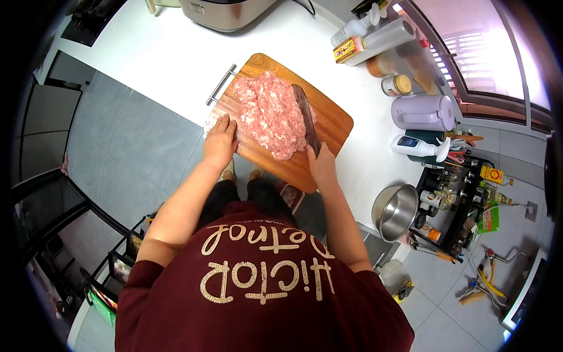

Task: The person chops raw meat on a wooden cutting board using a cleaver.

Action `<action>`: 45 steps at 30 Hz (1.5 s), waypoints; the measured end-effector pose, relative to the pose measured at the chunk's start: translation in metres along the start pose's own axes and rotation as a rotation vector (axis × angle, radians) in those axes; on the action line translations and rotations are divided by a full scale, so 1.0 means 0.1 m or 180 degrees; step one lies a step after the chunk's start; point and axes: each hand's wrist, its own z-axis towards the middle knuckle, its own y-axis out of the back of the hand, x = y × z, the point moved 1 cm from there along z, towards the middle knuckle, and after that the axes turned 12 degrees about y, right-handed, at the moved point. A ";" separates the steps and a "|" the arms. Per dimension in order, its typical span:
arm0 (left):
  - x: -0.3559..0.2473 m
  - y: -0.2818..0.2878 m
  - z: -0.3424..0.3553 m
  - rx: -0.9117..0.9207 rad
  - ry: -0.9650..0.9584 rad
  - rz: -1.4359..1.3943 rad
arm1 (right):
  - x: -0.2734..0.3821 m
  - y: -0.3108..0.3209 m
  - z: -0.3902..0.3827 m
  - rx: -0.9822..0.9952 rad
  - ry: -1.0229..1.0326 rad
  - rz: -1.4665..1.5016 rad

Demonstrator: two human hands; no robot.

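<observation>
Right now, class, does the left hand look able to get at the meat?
Probably yes: the left hand rests on the board beside the meat, with nothing between them; the knife in the right hand is across the meat.

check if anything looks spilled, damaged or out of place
Nothing looks spilled or damaged: the pink minced meat lies on the brown rectangular wooden board. Slightly odd: it sits at the near edge of the white countertop, leaving little margin.
</observation>
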 end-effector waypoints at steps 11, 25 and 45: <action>-0.01 0.04 -0.02 0.0094 0.0039 0.0022 | 0.01 -0.08 0.08 0.0511 -0.0300 -0.0376; 0.00 0.03 -0.03 0.0028 0.0041 -0.0049 | 0.31 -0.06 -0.13 0.0376 0.0038 -0.0048; -0.02 0.04 -0.02 0.0006 0.0050 -0.0075 | 0.39 -0.33 -0.02 0.1199 -0.0190 -0.0749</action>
